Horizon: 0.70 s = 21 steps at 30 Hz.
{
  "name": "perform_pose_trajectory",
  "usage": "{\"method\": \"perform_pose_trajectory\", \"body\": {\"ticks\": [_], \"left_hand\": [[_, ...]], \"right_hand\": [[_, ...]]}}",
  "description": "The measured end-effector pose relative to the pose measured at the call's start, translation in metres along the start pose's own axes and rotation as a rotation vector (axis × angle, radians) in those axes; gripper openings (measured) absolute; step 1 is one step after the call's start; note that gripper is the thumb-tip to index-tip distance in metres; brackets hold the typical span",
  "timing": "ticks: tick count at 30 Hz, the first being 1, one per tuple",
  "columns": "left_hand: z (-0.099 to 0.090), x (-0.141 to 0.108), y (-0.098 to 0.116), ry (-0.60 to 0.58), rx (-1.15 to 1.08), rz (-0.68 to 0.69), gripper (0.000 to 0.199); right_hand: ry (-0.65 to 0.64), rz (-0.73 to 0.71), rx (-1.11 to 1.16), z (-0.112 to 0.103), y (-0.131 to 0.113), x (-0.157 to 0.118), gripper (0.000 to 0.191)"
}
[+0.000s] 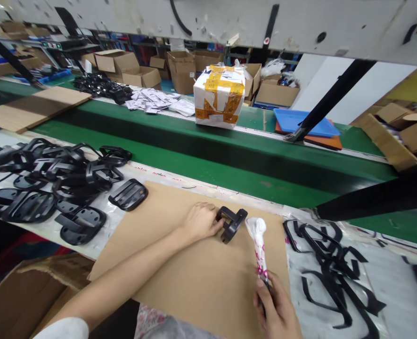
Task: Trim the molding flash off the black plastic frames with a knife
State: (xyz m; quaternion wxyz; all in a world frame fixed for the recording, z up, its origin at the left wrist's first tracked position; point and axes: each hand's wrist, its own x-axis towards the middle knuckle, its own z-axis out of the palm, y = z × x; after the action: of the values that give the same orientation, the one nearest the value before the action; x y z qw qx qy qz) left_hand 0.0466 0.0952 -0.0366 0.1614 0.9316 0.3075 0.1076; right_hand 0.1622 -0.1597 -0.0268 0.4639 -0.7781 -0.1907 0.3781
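Two hands: left (201,220) half-hides black part (233,223); right (277,308) grips wrapped tool (259,247).

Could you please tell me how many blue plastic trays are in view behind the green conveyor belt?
1. The flat blue plastic tray lies beyond the green conveyor belt, right of the taped white box, atop an orange board; others may be hidden.
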Motion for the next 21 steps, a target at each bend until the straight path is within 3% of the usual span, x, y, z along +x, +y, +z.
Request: {"method": "perform_pose_trajectory", "body": {"ticks": [4,11,16,18,21], "left_hand": [[0.004,0.000,-0.005,-0.011,-0.022,0.033,0.010],[0.013,-0.004,-0.007,0.028,0.036,0.024,0.018],[0.018,-0.006,-0.003,0.052,0.007,-0.047,0.014],[0.019,-0.006,-0.002,0.054,-0.005,-0.055,0.013],[0.019,-0.007,-0.001,0.054,-0.010,-0.069,0.014]], "right_hand": [[-0.090,-0.039,-0.148,0.000,0.015,-0.004,0.061],[0.008,-0.124,-0.291,0.010,0.033,0.004,0.066],[-0.047,0.027,-0.039,0.009,0.022,-0.002,0.068],[0.033,0.093,0.080,0.008,0.011,-0.010,0.067],[0.136,0.053,0.153,0.011,-0.001,-0.019,0.071]]}}
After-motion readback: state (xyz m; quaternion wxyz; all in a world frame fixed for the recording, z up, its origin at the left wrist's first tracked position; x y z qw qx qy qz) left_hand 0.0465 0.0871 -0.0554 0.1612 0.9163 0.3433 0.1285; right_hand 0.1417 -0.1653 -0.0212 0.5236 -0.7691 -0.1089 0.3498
